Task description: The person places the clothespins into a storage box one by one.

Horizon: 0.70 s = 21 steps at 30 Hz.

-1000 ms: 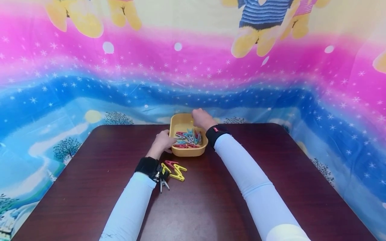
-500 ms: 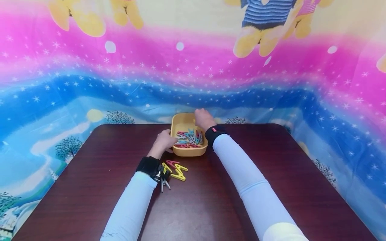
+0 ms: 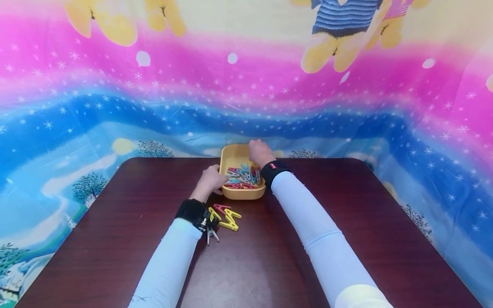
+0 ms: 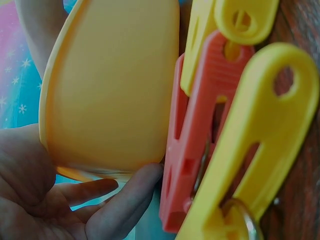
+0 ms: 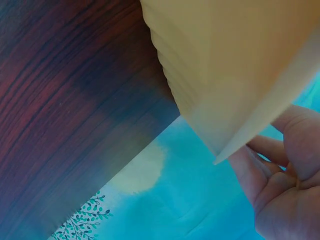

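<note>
A yellow plastic basket (image 3: 243, 195) stands near the table's far edge, with several coloured clothespins (image 3: 242, 176) gathered in its near half. My left hand (image 3: 209, 179) grips its left side, the thumb over the rim; the left wrist view shows fingers (image 4: 127, 200) against the outer wall. At the far right corner my right hand (image 3: 260, 152) holds the rim, its fingers partly hidden behind the basket wall in the right wrist view. Beside my left wrist lie loose clothespins: a red one (image 3: 221, 208), several yellow ones (image 3: 229, 223) and a grey one (image 3: 212, 236).
The dark wooden table (image 3: 319, 265) extends to both sides of the basket. A printed cloth backdrop (image 3: 185, 102) hangs behind the far edge, close to the basket, and wraps round both sides. My left forearm (image 3: 165, 261) passes next to the loose clothespins.
</note>
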Motion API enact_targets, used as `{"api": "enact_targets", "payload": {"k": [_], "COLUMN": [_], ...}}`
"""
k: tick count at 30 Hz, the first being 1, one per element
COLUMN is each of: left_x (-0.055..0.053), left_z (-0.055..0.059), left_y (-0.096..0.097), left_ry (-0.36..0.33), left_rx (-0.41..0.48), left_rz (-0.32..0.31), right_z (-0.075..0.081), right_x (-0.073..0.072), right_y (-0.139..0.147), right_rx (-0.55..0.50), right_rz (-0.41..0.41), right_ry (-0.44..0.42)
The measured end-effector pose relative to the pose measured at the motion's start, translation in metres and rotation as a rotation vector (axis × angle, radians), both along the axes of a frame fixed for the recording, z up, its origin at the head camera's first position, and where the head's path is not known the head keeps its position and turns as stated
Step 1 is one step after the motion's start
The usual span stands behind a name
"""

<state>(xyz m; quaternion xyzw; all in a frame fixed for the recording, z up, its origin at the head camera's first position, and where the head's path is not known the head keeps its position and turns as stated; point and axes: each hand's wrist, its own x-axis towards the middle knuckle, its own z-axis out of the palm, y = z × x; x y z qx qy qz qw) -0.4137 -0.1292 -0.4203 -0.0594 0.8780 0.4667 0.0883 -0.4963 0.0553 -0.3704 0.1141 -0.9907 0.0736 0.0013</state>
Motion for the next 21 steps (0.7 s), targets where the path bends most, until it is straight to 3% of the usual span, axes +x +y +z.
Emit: {"api": "enact_targets", "payload": {"k": [14, 21], "left_x": [0.003, 0.003], "left_z": [-0.001, 0.000], "left_y": [0.001, 0.001], "left_ry": [0.006, 0.002], "left_rx": [0.009, 0.009], "left_rz": [-0.002, 0.004], "right_z": [0.010, 0.021], "right_x": [0.015, 0.036], "right_y": [0.009, 0.012], "right_rx": [-0.084, -0.149], "right_rz": [0.034, 0.077], "right_ry": [-0.021, 0.039]}}
